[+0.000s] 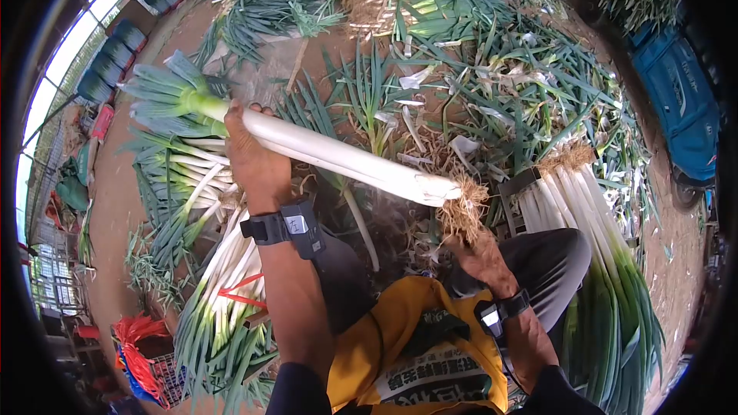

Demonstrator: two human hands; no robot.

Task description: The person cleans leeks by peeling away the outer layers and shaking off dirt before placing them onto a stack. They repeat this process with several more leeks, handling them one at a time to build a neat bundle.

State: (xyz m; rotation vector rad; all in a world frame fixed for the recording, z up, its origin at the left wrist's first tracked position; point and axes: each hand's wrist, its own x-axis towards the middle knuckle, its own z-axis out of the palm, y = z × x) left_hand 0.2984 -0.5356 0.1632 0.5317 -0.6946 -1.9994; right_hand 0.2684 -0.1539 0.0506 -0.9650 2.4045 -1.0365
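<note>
So it's a head cam, worn by the person and looking forward and pretty steeply down past their own yellow top at the bottom edge. Super wide fisheye, round picture with black corners. The left hand, right hand and big leek sit close to the lens, with the dirt floor farther off. The far edges bend hard, like the mesh wall on the left. It's all one view.
</note>
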